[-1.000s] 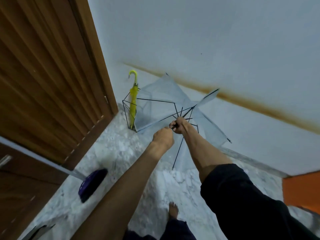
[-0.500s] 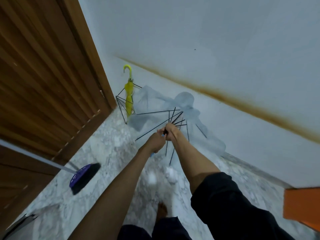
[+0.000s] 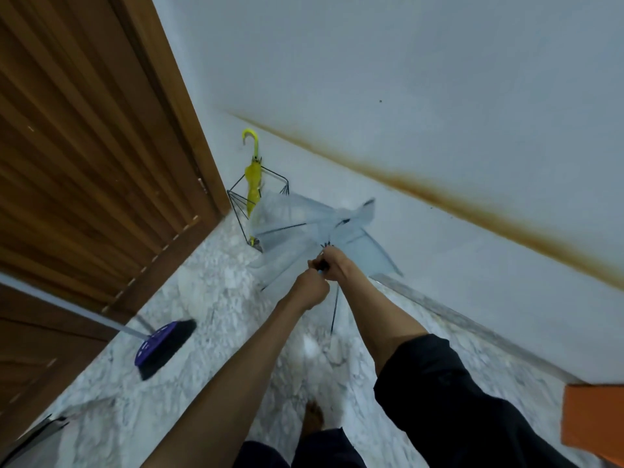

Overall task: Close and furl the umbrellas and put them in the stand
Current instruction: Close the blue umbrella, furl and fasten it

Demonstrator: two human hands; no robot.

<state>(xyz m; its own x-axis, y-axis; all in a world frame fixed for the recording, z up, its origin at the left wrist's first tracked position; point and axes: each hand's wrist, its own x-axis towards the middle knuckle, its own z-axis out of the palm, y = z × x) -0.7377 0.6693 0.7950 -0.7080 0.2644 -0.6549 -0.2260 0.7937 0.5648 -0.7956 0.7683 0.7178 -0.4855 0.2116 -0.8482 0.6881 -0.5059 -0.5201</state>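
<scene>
A black wire stand sits on the floor in the corner, where the wooden door meets the white wall. A yellow umbrella is inside the stand. It is closed and rolled up, and its hook handle sticks up above the top of the stand. A clear umbrella is just to the right of the stand, and part of its see-through skin comes in front of the stand's lower right side. This umbrella is half folded. Its thin black ribs poke out and its skin looks loose and blurry. It is not in the stand. The person holds it with both hands. The right hand is the one nearer the stand, and its fingers are curled tight round the pole, close to where the ribs meet. The left hand is a bit farther from the stand and makes a fist round the pole too. The two hands touch, and a small blue bit shows between them. A purple broom rests its head on the marble floor, well to the left of the stand. A brown stain runs along the wall, from above the stand off to the right.
</scene>
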